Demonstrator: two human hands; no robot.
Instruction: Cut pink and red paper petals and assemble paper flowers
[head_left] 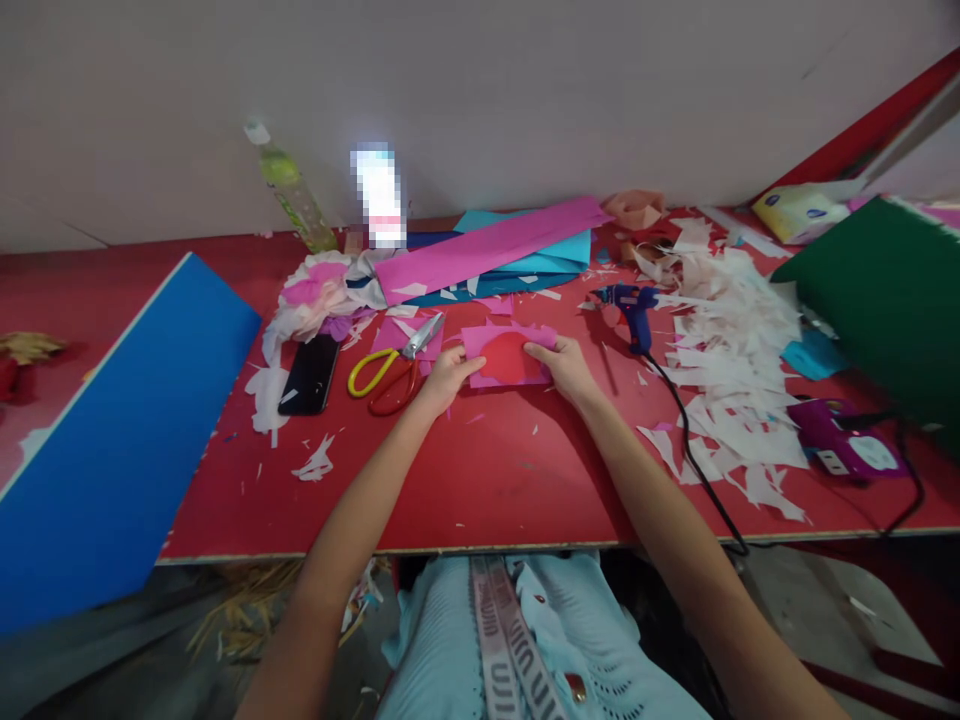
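Note:
Both my hands hold a piece of pink paper (474,343) just over the red table. My left hand (450,376) pinches its left edge, thumb on top. At the right edge, the thumb and fingers of my right hand (564,362) close on it. A bright red round shape (505,358) fills the middle of the paper; whether it is a separate disc or part of the sheet I cannot tell. Scissors (397,368) with one yellow and one red handle lie open beside my left hand, their blades over another pink scrap (388,336).
A blue glue gun (631,308) with a black cord lies right of my hands, near a heap of white paper strips (739,330). A black phone (310,374) is at left. Rolled pink paper (495,248), a bottle (292,190) and a bright screen (380,195) stand behind. Blue board (142,430) and green board (877,300) flank the table.

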